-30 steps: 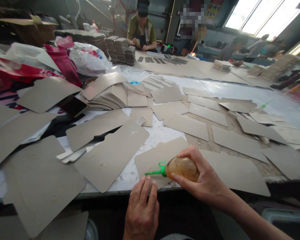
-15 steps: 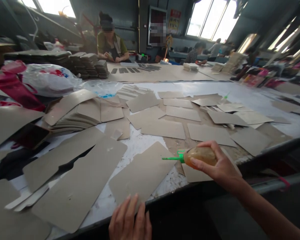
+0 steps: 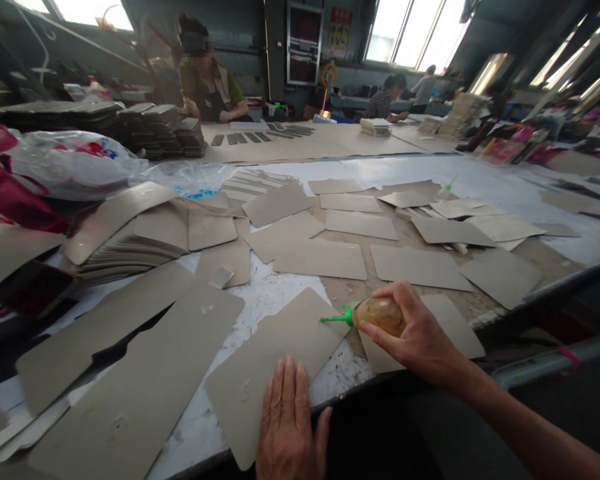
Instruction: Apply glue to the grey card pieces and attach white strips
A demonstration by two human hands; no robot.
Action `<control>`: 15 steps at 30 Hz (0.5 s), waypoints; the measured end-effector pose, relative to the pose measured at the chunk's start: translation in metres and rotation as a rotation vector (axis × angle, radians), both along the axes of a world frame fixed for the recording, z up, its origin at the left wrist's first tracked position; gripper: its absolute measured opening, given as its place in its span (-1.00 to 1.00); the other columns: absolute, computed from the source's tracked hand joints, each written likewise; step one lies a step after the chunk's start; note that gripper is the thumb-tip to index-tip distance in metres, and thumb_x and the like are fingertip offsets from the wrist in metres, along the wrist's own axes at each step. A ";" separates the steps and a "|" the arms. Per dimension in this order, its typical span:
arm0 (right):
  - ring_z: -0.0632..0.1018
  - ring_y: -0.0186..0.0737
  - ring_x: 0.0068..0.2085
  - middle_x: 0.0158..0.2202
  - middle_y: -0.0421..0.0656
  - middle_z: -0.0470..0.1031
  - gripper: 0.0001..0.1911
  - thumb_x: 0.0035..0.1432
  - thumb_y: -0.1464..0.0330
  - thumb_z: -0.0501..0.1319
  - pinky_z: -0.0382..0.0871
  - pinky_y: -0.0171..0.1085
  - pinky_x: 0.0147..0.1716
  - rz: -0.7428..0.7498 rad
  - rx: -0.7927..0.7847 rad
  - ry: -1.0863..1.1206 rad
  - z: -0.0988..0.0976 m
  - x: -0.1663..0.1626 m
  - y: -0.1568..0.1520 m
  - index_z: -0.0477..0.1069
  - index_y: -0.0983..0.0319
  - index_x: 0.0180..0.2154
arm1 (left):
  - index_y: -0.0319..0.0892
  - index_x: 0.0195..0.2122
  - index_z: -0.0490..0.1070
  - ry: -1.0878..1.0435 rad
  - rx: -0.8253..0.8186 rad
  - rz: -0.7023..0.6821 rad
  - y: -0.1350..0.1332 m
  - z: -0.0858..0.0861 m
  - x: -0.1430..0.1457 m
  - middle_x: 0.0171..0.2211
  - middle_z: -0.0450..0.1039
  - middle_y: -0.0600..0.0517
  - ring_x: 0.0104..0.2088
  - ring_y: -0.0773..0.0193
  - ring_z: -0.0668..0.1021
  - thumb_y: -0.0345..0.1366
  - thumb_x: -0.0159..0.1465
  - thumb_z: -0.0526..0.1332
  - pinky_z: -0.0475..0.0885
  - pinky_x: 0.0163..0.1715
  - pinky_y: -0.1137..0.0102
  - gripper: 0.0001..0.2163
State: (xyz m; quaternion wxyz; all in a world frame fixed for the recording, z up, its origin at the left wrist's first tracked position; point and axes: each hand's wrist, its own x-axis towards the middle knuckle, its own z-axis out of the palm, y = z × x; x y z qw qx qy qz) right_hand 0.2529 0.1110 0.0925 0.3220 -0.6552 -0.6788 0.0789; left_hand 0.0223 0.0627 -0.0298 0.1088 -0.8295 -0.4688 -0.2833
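My right hand (image 3: 413,337) is wrapped round a squeeze glue bottle (image 3: 380,315) of amber liquid, held on its side. Its thin green nozzle (image 3: 336,319) points left, with the tip over the right part of a grey-beige cardboard sheet (image 3: 275,340); whether it touches cannot be made out. Flat on the lower part of that sheet lies my left hand (image 3: 287,420), fingers stretched out, thumb apart. A small wet-looking spot shows on the sheet left of this hand. Under my right hand another cardboard sheet (image 3: 453,327) is partly covered.
Several loose cardboard sheets (image 3: 320,258) cover the white table (image 3: 370,167). A curved stack of sheets (image 3: 130,237) and a plastic bag (image 3: 75,160) stand left. A second green-tipped bottle (image 3: 447,190) is farther back. Across the table sits a person (image 3: 213,87); others work behind.
My left hand has moved up and right onto the sheet and lies flatter. The bottle in my right hand has shifted slightly left. The whole view has swung a little.
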 end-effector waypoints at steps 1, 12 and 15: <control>0.45 -0.12 -0.24 -0.23 -0.15 0.31 -0.71 0.09 0.31 0.29 0.39 -0.18 -0.25 0.001 0.019 -0.014 0.000 0.000 0.001 0.25 0.14 -0.17 | -0.46 0.24 0.16 -0.024 -0.019 0.009 -0.001 0.000 0.001 0.16 0.33 -0.39 0.22 -0.11 0.34 -0.29 0.27 0.22 0.36 0.09 0.07 -0.44; 0.41 -0.15 -0.22 -0.22 -0.17 0.27 -0.70 0.11 0.38 0.29 0.35 -0.19 -0.21 0.101 -0.014 0.021 0.002 -0.009 0.012 0.22 0.14 -0.16 | -0.41 0.26 0.15 -0.078 -0.044 -0.012 -0.001 -0.003 0.000 0.15 0.35 -0.35 0.24 -0.06 0.31 -0.33 0.28 0.21 0.26 0.18 0.12 -0.45; 0.40 -0.18 -0.25 -0.24 -0.19 0.26 -0.69 0.10 0.39 0.29 0.34 -0.21 -0.23 0.119 -0.058 0.028 0.006 -0.004 0.008 0.22 0.14 -0.16 | -0.43 0.20 0.23 -0.034 -0.016 -0.031 0.001 -0.005 -0.004 0.15 0.35 -0.35 0.24 -0.06 0.31 -0.32 0.26 0.24 0.22 0.21 0.14 -0.48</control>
